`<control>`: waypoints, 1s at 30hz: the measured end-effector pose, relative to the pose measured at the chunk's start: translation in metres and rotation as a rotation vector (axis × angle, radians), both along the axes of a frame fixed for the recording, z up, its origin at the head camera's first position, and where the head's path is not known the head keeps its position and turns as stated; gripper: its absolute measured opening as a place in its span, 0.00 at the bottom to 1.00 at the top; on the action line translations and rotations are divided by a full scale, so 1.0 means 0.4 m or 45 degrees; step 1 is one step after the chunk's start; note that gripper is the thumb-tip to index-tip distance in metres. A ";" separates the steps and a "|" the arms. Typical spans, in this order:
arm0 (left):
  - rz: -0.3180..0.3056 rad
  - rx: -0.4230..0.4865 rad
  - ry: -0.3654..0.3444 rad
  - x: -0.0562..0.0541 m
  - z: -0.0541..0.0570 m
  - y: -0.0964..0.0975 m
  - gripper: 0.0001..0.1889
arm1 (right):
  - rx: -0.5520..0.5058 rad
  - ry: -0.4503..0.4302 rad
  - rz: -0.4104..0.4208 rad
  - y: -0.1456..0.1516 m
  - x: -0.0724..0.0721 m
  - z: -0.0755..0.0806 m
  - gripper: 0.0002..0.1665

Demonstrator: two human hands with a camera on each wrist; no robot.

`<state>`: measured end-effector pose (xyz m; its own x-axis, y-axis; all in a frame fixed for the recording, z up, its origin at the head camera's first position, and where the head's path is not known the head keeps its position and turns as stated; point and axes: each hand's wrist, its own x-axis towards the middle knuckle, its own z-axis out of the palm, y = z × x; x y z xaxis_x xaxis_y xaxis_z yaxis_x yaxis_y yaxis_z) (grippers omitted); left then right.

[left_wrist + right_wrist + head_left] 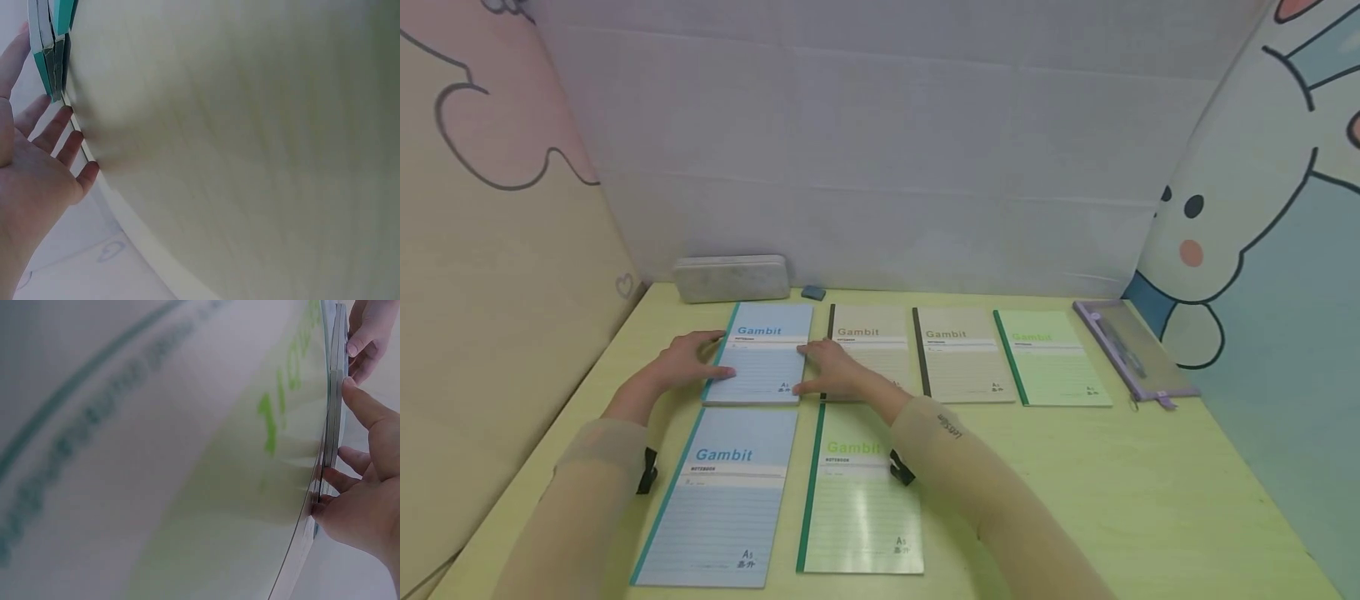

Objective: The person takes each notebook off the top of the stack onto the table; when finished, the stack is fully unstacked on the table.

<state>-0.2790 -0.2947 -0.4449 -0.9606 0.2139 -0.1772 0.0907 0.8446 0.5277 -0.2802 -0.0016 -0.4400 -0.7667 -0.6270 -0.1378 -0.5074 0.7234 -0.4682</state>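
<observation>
Two layers or more show at the edge of a blue Gambit notebook (760, 371) in the back row at left, so it tops a small stack (51, 59). My left hand (681, 365) is at its teal spine, the thumb lying over the cover's left part and the fingers extended beside it. From the opposite side my right hand (838, 372) touches the right edge with fingertips and thumb, seen against the layered edge (335, 406) in the right wrist view. My right hand partly covers a beige notebook (872, 329) next to the stack.
A second blue notebook (715, 508) and a green one (861, 517) lie in front, the green beneath my right forearm. Another beige notebook (962, 367) and green notebook (1056, 371) continue the back row. Behind are a metal case (732, 279), eraser (813, 292) and purple-edged pouch (1138, 350).
</observation>
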 end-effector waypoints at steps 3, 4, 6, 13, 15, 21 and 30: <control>0.003 -0.014 -0.008 -0.002 0.003 0.001 0.53 | 0.020 0.011 0.005 -0.001 0.003 0.004 0.48; 0.007 -0.016 -0.010 -0.001 0.005 0.002 0.52 | 0.019 0.012 0.001 -0.002 0.004 0.005 0.48; 0.008 -0.013 -0.015 -0.001 0.008 0.005 0.52 | 0.020 0.016 -0.007 -0.003 0.003 0.004 0.48; -0.008 0.034 -0.018 -0.004 0.009 0.006 0.52 | 0.031 0.017 -0.015 -0.004 -0.005 -0.010 0.48; -0.009 0.051 -0.003 -0.003 0.010 0.005 0.51 | 0.034 0.016 -0.013 -0.004 -0.006 -0.013 0.48; -0.003 0.176 0.030 0.000 0.014 -0.004 0.45 | 0.028 0.006 -0.014 -0.003 -0.008 -0.014 0.49; 0.034 0.272 0.018 0.023 0.025 -0.003 0.41 | -0.017 -0.025 -0.009 0.004 -0.004 -0.013 0.50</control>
<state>-0.2698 -0.2961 -0.4350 -0.9686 0.2196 -0.1166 0.0787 0.7156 0.6940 -0.2820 0.0001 -0.4450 -0.7682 -0.6237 -0.1446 -0.4930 0.7203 -0.4881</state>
